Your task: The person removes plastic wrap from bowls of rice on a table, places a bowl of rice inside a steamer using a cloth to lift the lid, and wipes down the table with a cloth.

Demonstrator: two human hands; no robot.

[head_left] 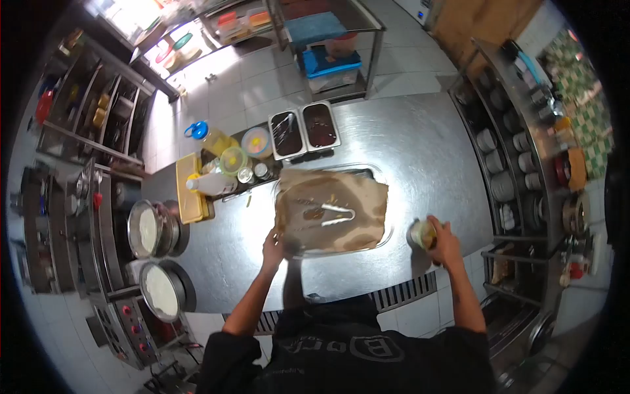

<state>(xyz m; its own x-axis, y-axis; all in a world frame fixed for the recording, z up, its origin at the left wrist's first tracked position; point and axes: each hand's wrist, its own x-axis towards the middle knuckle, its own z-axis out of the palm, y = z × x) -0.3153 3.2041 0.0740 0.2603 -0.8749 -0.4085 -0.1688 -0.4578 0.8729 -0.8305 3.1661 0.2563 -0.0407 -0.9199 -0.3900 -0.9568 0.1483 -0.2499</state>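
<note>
My left hand (272,249) grips the near left edge of a metal tray (308,253), its fingertips partly hidden by the rim and paper. Brown stained paper (367,203) lines the tray and sticks up past its sides. On the paper lie tongs (338,215) with white-looking arms, beside small brown bits. To the right of the tray, my right hand (446,244) is wrapped round a small clear tub (423,234) with something yellowish green in it. The tub is just over the steel table, and I cannot tell whether it touches.
Behind the tray stand two steel pans (319,126) of dark food, several lidded tubs (256,142), a blue-capped jug (213,139) and a yellow container (190,187). Round pans of white food (161,292) sit left. Shelves with stacked bowls (502,187) line the right side.
</note>
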